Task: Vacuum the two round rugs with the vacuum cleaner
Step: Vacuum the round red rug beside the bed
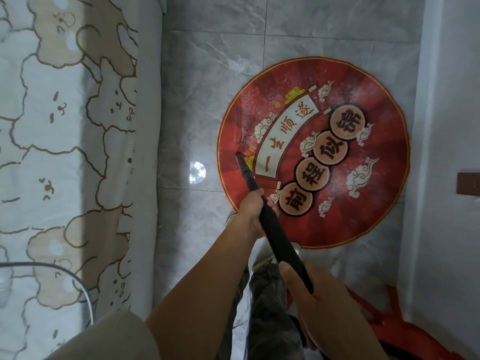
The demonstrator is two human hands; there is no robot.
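A bear-print bed sheet (65, 152) fills the left of the frame, with a cable (88, 300) crossing its lower corner. A lamp's reflection glints on the grey tiled floor (194, 100). At centre the left hand (250, 213) and, lower down, the right hand (319, 305) each grip the black vacuum tube (275, 232). Its nozzle tip meets the left edge of the round red rug (363, 216) at centre right. A red object (392, 305) at lower right is cut off and hard to identify. A wall socket (468, 184) sits at the right edge.
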